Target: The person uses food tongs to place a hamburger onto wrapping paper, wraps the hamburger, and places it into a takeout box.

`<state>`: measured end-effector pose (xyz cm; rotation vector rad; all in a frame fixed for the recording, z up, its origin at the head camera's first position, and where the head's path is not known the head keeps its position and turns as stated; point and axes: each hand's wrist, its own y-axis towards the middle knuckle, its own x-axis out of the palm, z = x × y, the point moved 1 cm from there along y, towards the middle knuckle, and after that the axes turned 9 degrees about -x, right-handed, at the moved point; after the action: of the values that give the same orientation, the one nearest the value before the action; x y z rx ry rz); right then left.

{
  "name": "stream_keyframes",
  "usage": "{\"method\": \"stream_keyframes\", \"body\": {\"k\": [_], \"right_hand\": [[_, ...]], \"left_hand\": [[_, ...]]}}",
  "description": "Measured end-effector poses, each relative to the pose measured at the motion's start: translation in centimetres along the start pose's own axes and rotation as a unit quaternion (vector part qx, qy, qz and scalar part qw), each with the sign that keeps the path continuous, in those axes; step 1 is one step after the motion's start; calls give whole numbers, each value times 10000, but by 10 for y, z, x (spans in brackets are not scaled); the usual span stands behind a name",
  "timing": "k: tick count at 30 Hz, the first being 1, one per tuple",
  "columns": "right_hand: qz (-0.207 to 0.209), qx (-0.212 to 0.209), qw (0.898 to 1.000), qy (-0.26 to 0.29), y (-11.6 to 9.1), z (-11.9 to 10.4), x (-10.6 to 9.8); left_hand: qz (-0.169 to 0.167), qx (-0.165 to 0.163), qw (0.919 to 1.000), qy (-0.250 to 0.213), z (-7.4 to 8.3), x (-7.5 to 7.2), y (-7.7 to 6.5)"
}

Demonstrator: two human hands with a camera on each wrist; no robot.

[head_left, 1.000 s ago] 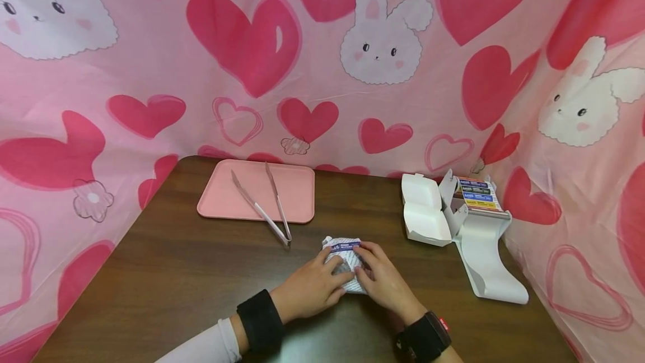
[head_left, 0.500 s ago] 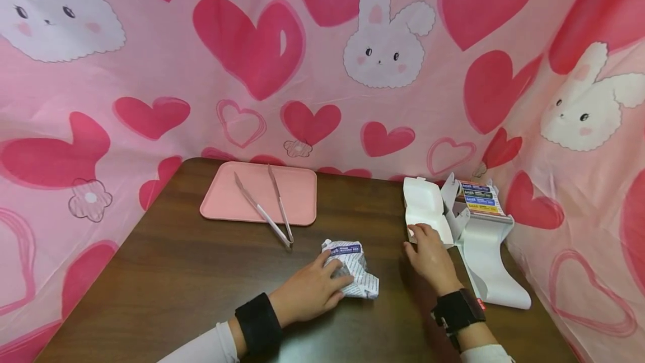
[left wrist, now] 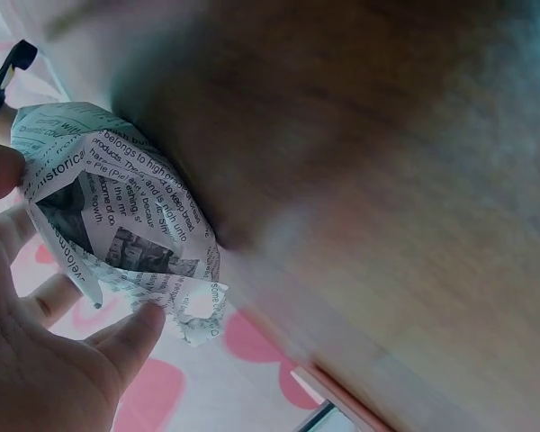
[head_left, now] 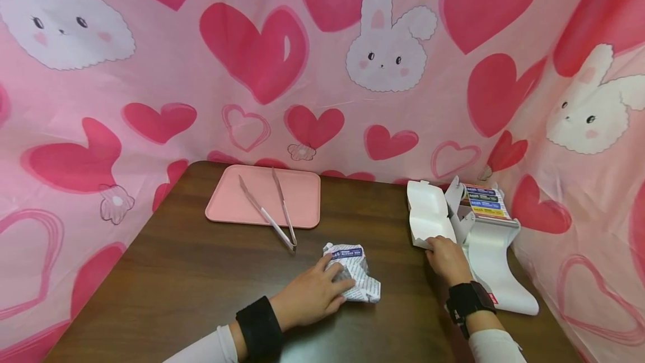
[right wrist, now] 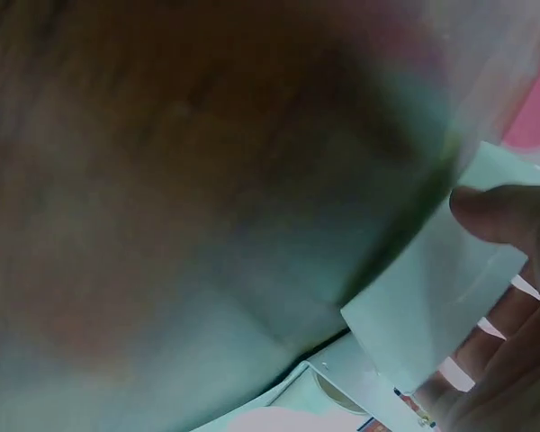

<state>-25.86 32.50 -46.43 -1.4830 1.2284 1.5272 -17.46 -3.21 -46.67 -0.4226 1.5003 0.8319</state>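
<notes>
Parcel (head_left: 360, 274) slanting toward near right (label (head_left: 346, 253) farthest), left hand (head_left: 308, 297) spread on it, right hand (head_left: 448, 260) pinching box (head_left: 430, 222).

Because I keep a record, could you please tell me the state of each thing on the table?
White clamshell box: open, near edge pinched by the right hand.
Paper-wrapped bundle: wrapped, labelled, under the left hand.
Pink tray: lying flat.
Metal tongs: spread open, tips over the tray.
White label stand: upright, white strip curving down from it.
</notes>
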Motion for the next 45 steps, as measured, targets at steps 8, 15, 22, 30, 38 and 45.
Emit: {"method": "stream_keyframes", "body": {"k": [8, 15, 22, 30, 38, 45], "right_hand": [[57, -39, 9999, -134, -4, -3, 0], [171, -205, 9995, -191, -7, -10, 5], [62, -237, 9997, -84, -11, -26, 3], [-388, -121, 9992, -53, -15, -56, 5], [-291, -342, 9990, 17, -21, -88, 4], [-292, -468, 9985, 53, -25, -106, 3]], "left_hand": [[114, 30, 9999, -14, 1, -3, -2], [10, -41, 10000, -48, 0, -6, -4], [84, -19, 9999, -72, -4, -4, -9], [-54, -60, 9997, -228, -7, -8, -18], [-8, -153, 9995, -270, -11, -11, -30], [-14, -181, 9994, -284, -15, -13, -38]]}}
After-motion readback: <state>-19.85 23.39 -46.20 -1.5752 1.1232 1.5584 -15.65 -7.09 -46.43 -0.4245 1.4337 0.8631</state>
